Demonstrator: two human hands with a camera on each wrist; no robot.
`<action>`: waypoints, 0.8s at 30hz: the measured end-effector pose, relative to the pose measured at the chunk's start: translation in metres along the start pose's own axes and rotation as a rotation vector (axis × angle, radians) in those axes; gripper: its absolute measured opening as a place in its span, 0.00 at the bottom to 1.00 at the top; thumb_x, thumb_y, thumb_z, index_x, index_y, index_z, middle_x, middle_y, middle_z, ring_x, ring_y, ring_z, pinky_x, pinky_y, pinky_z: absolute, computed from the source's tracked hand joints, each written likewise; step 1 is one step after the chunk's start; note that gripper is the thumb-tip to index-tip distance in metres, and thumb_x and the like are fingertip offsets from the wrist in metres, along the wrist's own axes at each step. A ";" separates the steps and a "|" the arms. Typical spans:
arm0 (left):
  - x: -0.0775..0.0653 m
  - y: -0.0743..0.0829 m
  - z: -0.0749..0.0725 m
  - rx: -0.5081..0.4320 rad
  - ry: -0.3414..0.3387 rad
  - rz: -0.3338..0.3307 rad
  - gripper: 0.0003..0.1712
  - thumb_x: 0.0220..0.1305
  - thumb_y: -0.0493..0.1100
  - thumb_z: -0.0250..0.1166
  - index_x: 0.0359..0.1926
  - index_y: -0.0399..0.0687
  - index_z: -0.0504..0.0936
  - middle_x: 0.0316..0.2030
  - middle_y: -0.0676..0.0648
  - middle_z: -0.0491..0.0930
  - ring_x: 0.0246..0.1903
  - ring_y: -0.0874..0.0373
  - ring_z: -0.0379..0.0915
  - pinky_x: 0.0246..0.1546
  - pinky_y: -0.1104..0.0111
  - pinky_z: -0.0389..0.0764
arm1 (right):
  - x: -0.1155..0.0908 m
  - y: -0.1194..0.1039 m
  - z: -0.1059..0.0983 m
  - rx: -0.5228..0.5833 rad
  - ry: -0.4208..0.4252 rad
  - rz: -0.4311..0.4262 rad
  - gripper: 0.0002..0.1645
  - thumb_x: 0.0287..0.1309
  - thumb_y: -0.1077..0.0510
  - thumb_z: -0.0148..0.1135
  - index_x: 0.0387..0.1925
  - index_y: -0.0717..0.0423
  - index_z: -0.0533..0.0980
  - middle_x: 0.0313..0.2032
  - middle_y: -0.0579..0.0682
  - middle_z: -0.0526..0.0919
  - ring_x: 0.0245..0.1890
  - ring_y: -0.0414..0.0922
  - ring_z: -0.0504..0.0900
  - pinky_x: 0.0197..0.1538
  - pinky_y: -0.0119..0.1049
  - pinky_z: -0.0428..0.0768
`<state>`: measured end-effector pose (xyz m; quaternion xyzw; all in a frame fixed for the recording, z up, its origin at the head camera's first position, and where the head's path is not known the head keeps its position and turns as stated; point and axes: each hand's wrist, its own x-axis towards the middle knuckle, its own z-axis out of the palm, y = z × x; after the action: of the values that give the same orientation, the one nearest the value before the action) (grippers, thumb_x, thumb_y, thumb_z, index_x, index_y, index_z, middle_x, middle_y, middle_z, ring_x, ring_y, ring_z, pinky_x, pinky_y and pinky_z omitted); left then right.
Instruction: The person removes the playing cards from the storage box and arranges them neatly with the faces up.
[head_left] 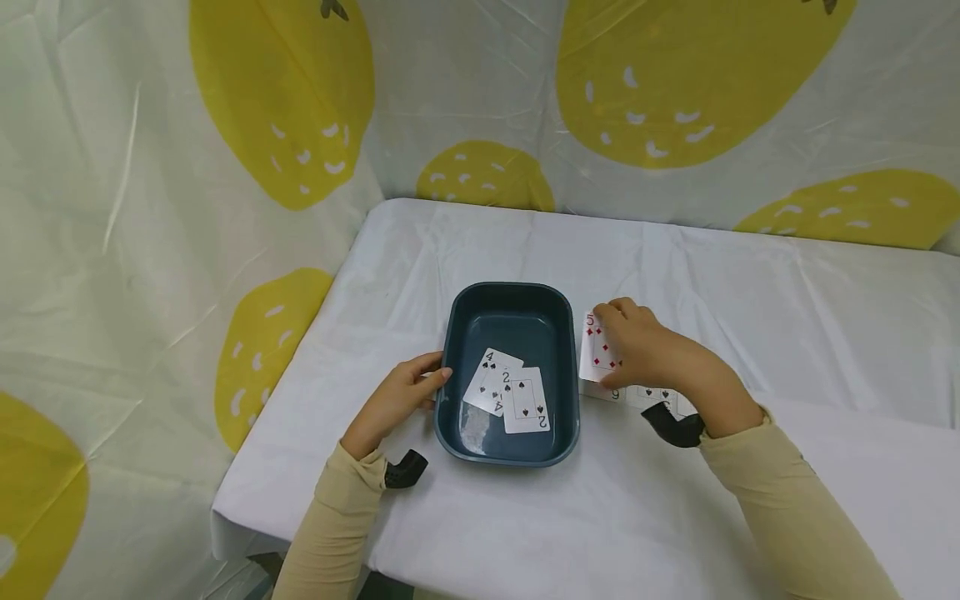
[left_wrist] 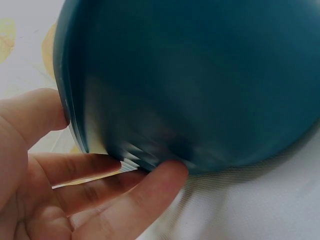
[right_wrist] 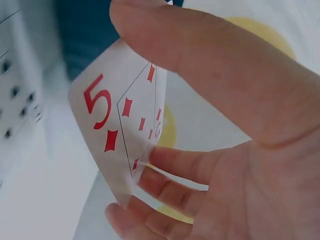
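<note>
A dark blue rectangular tub [head_left: 510, 292] stands on the table. My left hand [head_left: 397, 398] grips its left wall. In the left wrist view the thumb lies at the rim and the fingers [left_wrist: 150, 200] curl under the side. Inside the tub, a four of spades [head_left: 487, 372] lies partly beneath a two of spades [head_left: 527, 400]. Just right of the tub, my right hand [head_left: 652, 346] holds a five of diamonds [right_wrist: 125, 120] by its edges, thumb on one side and fingers on the other. The card is tilted up, with its face showing in the right wrist view.
Under and beside my right hand lie more face-up playing cards [head_left: 665, 395], partly covered by the hand and wrist. A white cloth [head_left: 480, 525] covers the table. Behind it hangs a curtain [head_left: 465, 67] with big yellow fruit shapes.
</note>
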<state>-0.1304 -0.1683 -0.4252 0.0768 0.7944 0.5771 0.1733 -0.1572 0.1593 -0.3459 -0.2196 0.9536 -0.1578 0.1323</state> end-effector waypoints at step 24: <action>-0.008 0.022 0.002 0.038 -0.009 -0.034 0.27 0.66 0.43 0.54 0.62 0.33 0.62 0.53 0.35 0.69 0.43 0.45 0.72 0.35 0.62 0.78 | -0.099 0.149 0.024 0.042 -0.100 0.280 0.59 0.30 0.53 0.75 0.59 0.75 0.50 0.52 0.75 0.52 0.44 0.74 0.59 0.41 0.63 0.66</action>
<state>-0.1241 -0.1622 -0.4030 0.0691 0.8055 0.5587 0.1852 -0.1199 0.3258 -0.4027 -0.0894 0.9636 -0.1467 0.2050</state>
